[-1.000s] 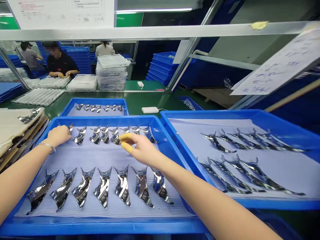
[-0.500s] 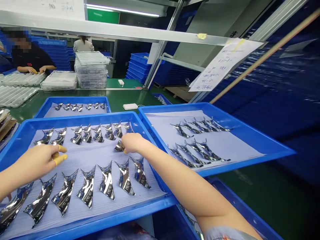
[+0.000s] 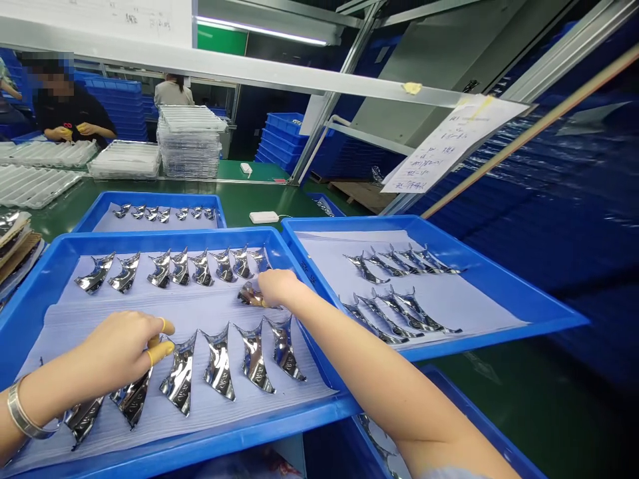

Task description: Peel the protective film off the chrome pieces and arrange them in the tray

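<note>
My right hand (image 3: 278, 289) is closed on a curved chrome part (image 3: 249, 295) near the right side of the middle blue tray (image 3: 319, 407). Its fingertips are partly hidden behind the hand. Over the tray's front left hovers my left hand (image 3: 122, 346), empty, its yellow-covered thumb and forefinger apart. Beside those fingers lies a larger chrome trim piece (image 3: 180, 372) in the front row, and the hand and wrist hide parts of other pieces there. Several smaller chrome pieces (image 3: 201, 268) form the back row on white paper lining.
To the right, another blue tray (image 3: 539, 318) bears two rows of slim chrome pieces. A smaller blue tray (image 3: 219, 205) stands behind. Stacked clear plastic trays (image 3: 190, 150) rise at the back left, near a co-worker (image 3: 74, 110). A metal bar (image 3: 299, 78) crosses above.
My left hand has moved right and toward the front row. My right hand stays on the chrome part, which now lies more sideways. The whole view has shifted slightly.
</note>
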The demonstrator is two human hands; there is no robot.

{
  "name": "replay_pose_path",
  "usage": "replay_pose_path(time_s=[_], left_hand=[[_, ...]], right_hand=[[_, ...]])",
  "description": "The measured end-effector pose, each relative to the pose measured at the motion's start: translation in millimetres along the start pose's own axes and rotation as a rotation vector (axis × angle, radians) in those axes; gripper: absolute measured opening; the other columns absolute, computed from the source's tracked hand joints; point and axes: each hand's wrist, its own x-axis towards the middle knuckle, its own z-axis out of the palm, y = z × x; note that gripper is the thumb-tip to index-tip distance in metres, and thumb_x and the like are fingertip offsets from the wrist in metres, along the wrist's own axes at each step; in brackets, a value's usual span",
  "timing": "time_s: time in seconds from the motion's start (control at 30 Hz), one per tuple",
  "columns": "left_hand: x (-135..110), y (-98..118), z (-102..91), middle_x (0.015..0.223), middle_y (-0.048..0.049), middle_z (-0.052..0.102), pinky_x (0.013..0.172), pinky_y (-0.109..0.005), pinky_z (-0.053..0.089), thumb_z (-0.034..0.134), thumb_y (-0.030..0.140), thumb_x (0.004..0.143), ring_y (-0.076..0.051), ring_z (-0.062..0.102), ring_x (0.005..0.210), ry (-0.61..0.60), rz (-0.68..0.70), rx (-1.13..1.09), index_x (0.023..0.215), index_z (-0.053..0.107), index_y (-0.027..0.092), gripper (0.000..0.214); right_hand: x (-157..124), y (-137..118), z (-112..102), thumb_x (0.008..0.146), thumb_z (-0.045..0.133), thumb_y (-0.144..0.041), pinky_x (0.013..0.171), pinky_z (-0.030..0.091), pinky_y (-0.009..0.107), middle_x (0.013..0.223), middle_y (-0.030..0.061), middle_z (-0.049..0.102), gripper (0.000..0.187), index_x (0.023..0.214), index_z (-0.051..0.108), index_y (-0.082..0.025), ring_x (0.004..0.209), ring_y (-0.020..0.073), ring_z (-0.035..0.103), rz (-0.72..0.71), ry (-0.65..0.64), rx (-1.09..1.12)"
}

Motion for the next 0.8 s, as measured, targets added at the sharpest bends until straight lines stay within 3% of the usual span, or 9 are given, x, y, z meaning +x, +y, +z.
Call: replay_pose_path(time_s=[0.13,0.23,0.33,0.43,0.5,0.57,0.67,0.8], left_hand=[[-2.8,-3.2,-1.1,0.070,-0.0088,0.077,0.059,-0.037,0.043,0.049,0.041,0.086,-0.029,0.066,0.063,0.023,-0.017,-0.085,0.102,0.079,0.020,0.040],[-5.3,-5.1,-3.5,0.075,-0.0099,0.077,0.066,-0.040,0.045,0.053,0.044,0.083,-0.030,0.066,0.067,0.047,-0.046,-0.204,0.101,0.079,0.020,0.040],[-4.0,-6.2,-4.2,0.102,-0.0130,0.078,0.084,-0.046,0.048,0.055,0.049,0.083,-0.033,0.067,0.092,0.084,-0.089,-0.392,0.106,0.076,0.019,0.043],[0.4,-3.4,-3.6,0.126,-0.0142,0.070,0.098,-0.048,0.045,0.053,0.057,0.087,-0.033,0.061,0.115,0.112,-0.147,-0.647,0.119,0.068,0.019,0.052],[2.2,3.0,-3.2,0.124,-0.0151,0.069,0.096,-0.046,0.047,0.050,0.061,0.087,-0.031,0.062,0.113,0.081,-0.170,-0.839,0.119,0.065,0.018,0.056],[1.5,12.7,-2.3,0.109,-0.0149,0.073,0.086,-0.043,0.052,0.048,0.065,0.086,-0.028,0.066,0.099,0.001,-0.165,-1.024,0.106,0.068,0.016,0.056],[-3.3,28.5,1.5,0.083,-0.0079,0.071,0.072,-0.034,0.051,0.059,0.067,0.079,-0.020,0.063,0.075,-0.121,-0.145,-1.219,0.081,0.067,0.017,0.051],[-7.7,37.7,9.6,0.070,0.0003,0.066,0.067,-0.027,0.044,0.082,0.062,0.065,-0.012,0.055,0.066,-0.171,-0.228,-1.487,0.074,0.066,0.017,0.049]], right_hand=[[-2.0,4.0,-4.8,0.095,0.065,-0.030,0.091,0.056,0.044,0.121,0.0096,0.066,0.029,0.119,0.063,-0.014,0.106,0.0231,0.066,0.018,0.059,0.052],[-13.1,9.5,-15.3,0.092,0.065,-0.019,0.088,0.055,0.041,0.117,0.0148,0.069,0.032,0.123,0.062,-0.011,0.106,0.0269,0.067,0.015,0.170,0.111],[-31.0,8.0,-26.5,0.091,0.062,-0.013,0.086,0.052,0.036,0.111,0.0140,0.073,0.046,0.136,0.054,-0.015,0.107,0.0276,0.068,-0.063,0.320,0.176],[-49.6,-6.3,-29.1,0.091,0.064,-0.017,0.093,0.050,0.034,0.105,0.0053,0.074,0.044,0.134,0.056,-0.023,0.103,0.0215,0.069,-0.358,0.569,0.442],[-58.7,-20.5,-23.4,0.089,0.067,-0.019,0.097,0.049,0.036,0.100,0.0044,0.075,0.040,0.128,0.059,-0.022,0.098,0.0203,0.070,-0.651,0.727,0.700],[-63.0,-34.6,-13.0,0.091,0.065,-0.023,0.100,0.048,0.040,0.092,0.0034,0.076,0.041,0.131,0.056,-0.022,0.091,0.0198,0.071,-0.886,0.809,0.836],[-59.9,-50.9,5.5,0.094,0.060,-0.022,0.097,0.048,0.042,0.084,0.0008,0.076,0.046,0.138,0.048,-0.023,0.086,0.0193,0.072,-1.054,0.901,0.810],[-50.1,-62.0,22.5,0.093,0.057,-0.012,0.085,0.052,0.039,0.088,-0.0003,0.075,0.055,0.144,0.041,-0.027,0.081,0.0173,0.072,-1.182,1.182,0.784]])
